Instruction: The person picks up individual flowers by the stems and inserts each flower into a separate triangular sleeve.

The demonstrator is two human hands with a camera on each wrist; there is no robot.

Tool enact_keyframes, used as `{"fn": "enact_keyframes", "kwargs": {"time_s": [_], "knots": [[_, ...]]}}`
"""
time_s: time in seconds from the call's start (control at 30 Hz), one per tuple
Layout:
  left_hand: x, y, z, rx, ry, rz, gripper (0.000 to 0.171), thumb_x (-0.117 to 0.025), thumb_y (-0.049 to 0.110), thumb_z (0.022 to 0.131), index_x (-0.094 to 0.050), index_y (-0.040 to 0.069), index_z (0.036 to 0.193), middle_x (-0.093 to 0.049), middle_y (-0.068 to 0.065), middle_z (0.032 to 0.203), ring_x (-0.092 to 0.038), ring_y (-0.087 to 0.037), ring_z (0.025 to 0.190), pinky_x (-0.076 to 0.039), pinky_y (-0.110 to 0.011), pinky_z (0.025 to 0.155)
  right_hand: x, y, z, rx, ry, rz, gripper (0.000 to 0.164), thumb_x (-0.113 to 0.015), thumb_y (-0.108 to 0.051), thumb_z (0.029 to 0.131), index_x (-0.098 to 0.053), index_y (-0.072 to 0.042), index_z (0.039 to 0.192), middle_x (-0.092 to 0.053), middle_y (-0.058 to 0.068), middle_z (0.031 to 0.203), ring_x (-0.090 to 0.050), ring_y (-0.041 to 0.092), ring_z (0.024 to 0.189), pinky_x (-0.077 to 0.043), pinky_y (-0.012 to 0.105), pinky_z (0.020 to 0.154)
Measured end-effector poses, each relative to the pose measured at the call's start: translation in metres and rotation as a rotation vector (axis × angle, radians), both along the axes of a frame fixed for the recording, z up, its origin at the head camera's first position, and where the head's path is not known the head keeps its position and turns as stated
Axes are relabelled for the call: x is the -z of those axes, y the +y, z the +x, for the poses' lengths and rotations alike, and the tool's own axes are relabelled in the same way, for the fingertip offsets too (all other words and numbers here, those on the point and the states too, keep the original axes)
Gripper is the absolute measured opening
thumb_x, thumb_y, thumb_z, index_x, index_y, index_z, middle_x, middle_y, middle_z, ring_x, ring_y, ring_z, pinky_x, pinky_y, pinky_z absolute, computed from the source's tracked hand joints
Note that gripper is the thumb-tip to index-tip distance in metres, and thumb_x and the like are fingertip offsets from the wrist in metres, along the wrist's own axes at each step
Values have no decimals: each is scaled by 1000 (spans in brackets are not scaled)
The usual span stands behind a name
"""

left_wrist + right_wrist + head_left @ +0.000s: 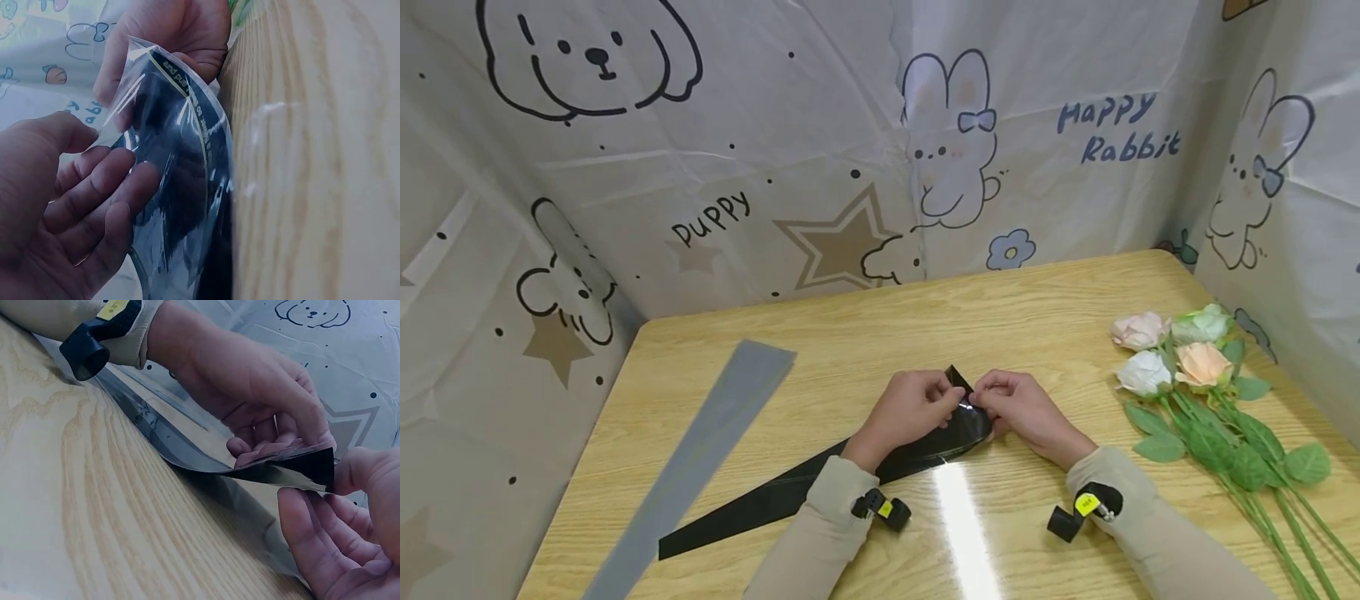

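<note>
A long tapered black flower sleeve with a clear plastic front lies slantwise on the table, its wide end lifted. My left hand pinches the top edge of that wide end between thumb and fingers. Close beside it, my right hand pinches the same rim near the corner. In the left wrist view the clear film of the sleeve shows a gold line and small lettering along its curved edge. From the right wrist view, the black layer and the film stand slightly apart at the rim between both hands.
To the left lies a stack of grey translucent sleeves, partly under the black sleeve's narrow tip. Artificial roses with green leaves and long stems lie at the right of the wooden table. Printed cloth hangs around the back and sides.
</note>
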State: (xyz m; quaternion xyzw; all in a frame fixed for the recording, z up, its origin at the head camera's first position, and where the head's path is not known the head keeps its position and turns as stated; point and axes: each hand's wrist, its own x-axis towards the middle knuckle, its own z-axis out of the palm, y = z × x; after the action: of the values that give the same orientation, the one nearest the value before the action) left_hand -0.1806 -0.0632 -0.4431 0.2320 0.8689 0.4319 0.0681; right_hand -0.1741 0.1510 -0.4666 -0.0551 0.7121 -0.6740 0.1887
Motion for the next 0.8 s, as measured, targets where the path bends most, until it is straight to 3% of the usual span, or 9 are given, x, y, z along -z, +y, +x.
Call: {"fn": "enact_keyframes", "kwargs": {"time_s": [0.27, 0.5, 0.67, 0.8], "knots": [[-4, 4, 5, 35, 53, -36, 26, -63, 29, 103, -72, 16, 83, -69, 4, 63, -60, -1, 53, -41, -17, 48, 0, 1, 0, -20, 10, 70, 18, -65, -13, 98, -64, 0, 109, -75, -7, 78, -64, 6, 64, -55, 24, 56], [-5, 6, 6, 71, 71, -27, 24, -62, 29, 103, -74, 16, 87, -70, 4, 65, -60, 1, 53, -44, -16, 51, 1, 4, -1, -48, 17, 62, 17, -72, -17, 97, -66, -4, 106, -71, -10, 76, -49, 2, 55, -45, 20, 53], [-8, 5, 6, 69, 55, -18, 24, -62, 30, 104, -73, 17, 87, -69, 4, 66, -60, -1, 55, -42, -17, 50, 2, 5, -2, -80, 0, 27, 16, -72, -15, 97, -67, -3, 107, -74, -8, 82, -65, 3, 67, -54, 21, 58], [-10, 5, 7, 70, 48, -15, 25, -62, 31, 104, -73, 17, 86, -69, 4, 66, -61, -2, 55, -42, -17, 50, 2, 5, -3, -98, 5, 26, 17, -73, -16, 97, -67, -3, 107, -73, -6, 83, -65, 4, 67, -53, 20, 57]]}}
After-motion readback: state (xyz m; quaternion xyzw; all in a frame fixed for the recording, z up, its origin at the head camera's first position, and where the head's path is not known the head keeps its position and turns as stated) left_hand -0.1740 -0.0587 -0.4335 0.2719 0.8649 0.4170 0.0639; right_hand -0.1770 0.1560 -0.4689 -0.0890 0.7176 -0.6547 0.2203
